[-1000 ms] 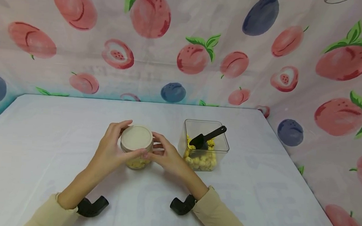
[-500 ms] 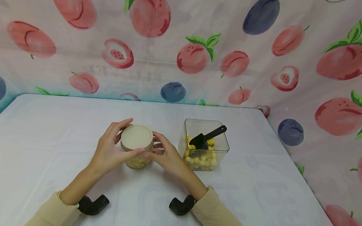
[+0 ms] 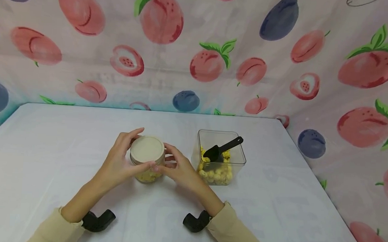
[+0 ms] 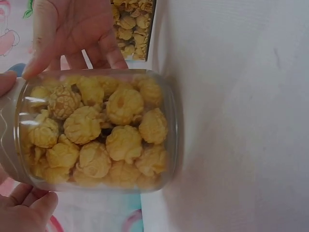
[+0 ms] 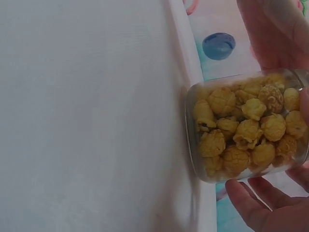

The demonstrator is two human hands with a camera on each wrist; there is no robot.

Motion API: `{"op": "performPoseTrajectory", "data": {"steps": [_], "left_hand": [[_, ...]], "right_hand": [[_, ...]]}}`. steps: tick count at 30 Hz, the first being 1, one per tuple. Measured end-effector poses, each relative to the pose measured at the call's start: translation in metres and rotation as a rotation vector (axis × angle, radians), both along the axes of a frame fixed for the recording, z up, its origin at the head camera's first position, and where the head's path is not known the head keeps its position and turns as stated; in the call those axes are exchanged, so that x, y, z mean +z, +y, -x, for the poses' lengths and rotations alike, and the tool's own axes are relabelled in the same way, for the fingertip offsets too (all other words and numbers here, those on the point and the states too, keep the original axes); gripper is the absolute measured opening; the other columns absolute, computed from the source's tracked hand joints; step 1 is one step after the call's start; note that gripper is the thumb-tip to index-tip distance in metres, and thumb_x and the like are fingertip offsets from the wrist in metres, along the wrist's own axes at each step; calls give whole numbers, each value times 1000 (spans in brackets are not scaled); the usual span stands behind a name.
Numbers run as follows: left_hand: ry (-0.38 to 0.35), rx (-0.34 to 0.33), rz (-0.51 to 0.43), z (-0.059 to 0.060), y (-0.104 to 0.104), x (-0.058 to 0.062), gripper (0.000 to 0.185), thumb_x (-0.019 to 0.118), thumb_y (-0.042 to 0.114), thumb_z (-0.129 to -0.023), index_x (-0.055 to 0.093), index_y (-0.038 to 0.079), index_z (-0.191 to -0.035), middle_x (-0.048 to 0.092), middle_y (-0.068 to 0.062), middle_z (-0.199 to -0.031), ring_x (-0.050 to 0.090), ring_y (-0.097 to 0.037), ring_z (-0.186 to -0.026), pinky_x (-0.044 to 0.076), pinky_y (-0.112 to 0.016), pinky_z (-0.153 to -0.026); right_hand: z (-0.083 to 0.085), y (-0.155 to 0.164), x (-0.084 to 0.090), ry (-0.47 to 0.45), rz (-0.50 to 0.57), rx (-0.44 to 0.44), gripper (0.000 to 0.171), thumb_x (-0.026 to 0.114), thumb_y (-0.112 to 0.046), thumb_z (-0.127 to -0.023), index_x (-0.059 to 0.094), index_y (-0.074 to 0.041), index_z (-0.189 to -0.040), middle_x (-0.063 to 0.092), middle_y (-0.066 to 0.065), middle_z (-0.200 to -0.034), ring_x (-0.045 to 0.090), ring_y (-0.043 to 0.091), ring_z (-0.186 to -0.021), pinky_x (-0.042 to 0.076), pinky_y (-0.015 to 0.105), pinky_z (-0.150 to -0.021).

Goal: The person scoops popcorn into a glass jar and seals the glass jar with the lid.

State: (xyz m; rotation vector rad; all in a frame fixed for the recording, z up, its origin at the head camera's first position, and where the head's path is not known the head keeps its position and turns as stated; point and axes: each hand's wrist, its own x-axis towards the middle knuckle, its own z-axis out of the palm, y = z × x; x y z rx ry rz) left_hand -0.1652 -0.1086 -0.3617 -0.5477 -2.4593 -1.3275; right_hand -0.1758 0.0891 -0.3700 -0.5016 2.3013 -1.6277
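Clear jar (image 3: 147, 161) of popcorn upright on table (image 3: 47, 157); left hand (image 3: 119, 161) curls round lid (image 3: 147, 148), right hand (image 3: 176, 167) clasps body, steadying; scoop (image 3: 221, 148) parked in tub (image 3: 220, 157) alongside.

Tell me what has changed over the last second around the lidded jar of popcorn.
Almost nothing. The left hand and right hand still grip the round clear jar of yellow popcorn with its cream lid on, standing on the white table. The square clear tub with the black scoop has not moved. Only the head view shifted slightly.
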Motion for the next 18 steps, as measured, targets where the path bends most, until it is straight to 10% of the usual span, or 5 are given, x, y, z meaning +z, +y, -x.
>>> {"op": "performPoseTrajectory", "data": {"steps": [18], "left_hand": [[25, -14, 152, -7, -5, 17, 71, 75, 25, -78, 39, 9, -137, 39, -15, -128, 38, -29, -119, 41, -57, -93]], "right_hand": [[-16, 25, 50, 345, -178, 42, 60, 66, -27, -87, 41, -17, -140, 48, 1, -135, 51, 19, -118, 46, 33, -99]]}}
